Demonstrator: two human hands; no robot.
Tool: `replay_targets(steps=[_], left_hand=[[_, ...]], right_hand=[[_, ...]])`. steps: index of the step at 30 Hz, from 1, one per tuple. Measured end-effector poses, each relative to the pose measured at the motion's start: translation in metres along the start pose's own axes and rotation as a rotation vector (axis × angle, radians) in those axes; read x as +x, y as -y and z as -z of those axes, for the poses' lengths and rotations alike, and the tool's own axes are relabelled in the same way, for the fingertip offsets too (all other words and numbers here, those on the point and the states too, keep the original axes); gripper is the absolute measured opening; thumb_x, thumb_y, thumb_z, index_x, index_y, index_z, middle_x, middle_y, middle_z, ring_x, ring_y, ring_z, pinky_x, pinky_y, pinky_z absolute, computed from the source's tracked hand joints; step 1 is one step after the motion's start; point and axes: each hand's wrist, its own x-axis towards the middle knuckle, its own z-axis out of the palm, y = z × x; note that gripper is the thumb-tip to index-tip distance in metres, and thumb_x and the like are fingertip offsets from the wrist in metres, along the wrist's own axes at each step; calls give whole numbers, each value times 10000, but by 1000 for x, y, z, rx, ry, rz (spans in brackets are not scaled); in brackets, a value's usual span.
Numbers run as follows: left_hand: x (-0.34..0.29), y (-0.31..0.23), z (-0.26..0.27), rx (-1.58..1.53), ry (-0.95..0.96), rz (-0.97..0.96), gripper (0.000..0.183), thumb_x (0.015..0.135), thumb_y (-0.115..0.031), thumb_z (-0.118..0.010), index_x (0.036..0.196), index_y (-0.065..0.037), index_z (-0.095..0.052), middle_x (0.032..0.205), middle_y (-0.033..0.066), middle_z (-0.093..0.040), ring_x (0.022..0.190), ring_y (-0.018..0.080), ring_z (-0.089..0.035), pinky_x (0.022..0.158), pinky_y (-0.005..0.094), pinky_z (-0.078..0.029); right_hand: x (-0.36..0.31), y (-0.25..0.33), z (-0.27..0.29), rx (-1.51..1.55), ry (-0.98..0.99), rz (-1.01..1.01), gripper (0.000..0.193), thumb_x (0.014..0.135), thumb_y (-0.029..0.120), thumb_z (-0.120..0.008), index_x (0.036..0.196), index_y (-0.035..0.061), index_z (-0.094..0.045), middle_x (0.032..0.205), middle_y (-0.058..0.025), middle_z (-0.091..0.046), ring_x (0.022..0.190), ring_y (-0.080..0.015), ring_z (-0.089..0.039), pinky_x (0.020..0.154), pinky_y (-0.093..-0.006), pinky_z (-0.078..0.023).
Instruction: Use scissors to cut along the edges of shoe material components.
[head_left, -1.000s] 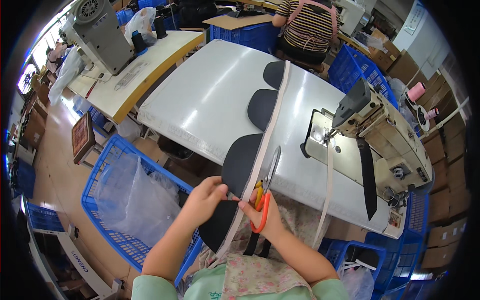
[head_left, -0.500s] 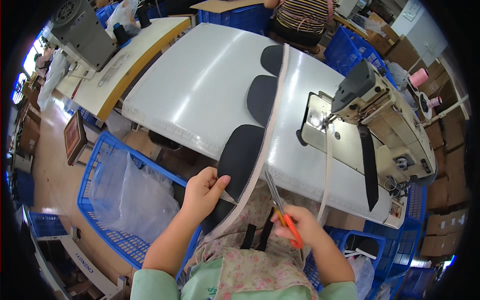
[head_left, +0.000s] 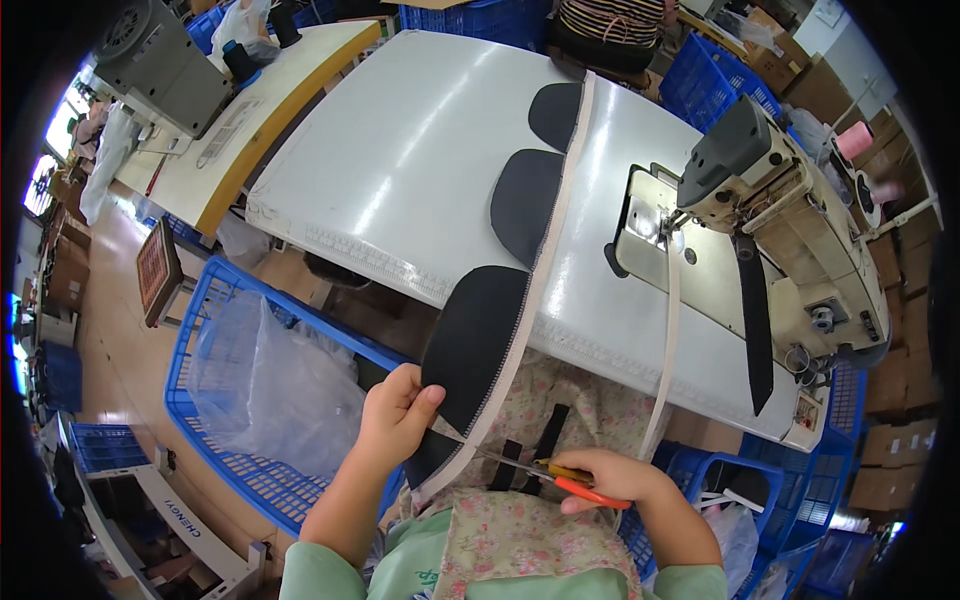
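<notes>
A chain of black half-round fabric pieces [head_left: 478,335], joined along a pale tape [head_left: 548,262], runs from the tabletop down to my lap. My left hand [head_left: 393,415] pinches the edge of a near piece between thumb and fingers. In my right hand [head_left: 612,474] are orange-handled scissors [head_left: 580,490], their blades pointing left. The blade tips reach the tape's right edge, close to the gap between the held piece and the lower one, which is partly hidden by my left hand and wrist. Whether the blades have cut the tape cannot be seen.
A sewing machine [head_left: 775,220] stands on the right of the white table [head_left: 350,190], a pale strip [head_left: 672,330] hanging from its needle area. A blue basket [head_left: 190,385] with clear plastic sits at left. Another person [head_left: 610,30] is beyond the table.
The scissors have swung from pointing up to pointing left, their tips now at the tape. My left hand has moved slightly down and left with the held piece.
</notes>
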Motion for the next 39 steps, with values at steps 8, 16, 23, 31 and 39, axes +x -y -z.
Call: replay_targets(steps=[8,16,23,31,39], left_hand=[[-8,7,-4,58,-19,-25,267,901,-239,-642,804,-31,-507,540,1,-474,505,78,-415,480,249,-356],[-7,10,-9,130,-44,-41,264,895,-225,-648,805,-23,-503,528,23,-421,494,94,-361,468,265,-332],[-7,6,-11,87,-41,-20,259,898,-223,-644,804,-23,-508,533,16,-435,493,92,-367,470,261,-335],[-19,7,-1,42,-2,39,256,923,-241,-612,821,-28,-513,568,-1,-507,520,64,-448,491,240,-375],[-48,19,33,83,-160,56,240,926,-219,-599,810,-26,-515,577,15,-520,531,82,-467,499,257,-389]], right_hand=[[6,-4,-11,45,13,11,500,780,477,-735,962,36,-582,717,-39,-518,671,-146,-485,614,-291,-402],[13,-11,-13,36,20,-6,491,785,485,-726,928,38,-580,704,-50,-526,662,-162,-494,612,-305,-410],[13,-5,-15,47,-11,3,497,776,495,-731,886,33,-583,673,-49,-510,645,-153,-484,604,-302,-407],[14,-1,-32,54,28,-153,441,754,393,-783,959,29,-643,699,-30,-563,646,-105,-485,600,-269,-421],[46,14,-51,-145,62,-18,422,745,401,-785,840,30,-606,630,-41,-509,607,-123,-443,566,-298,-399]])
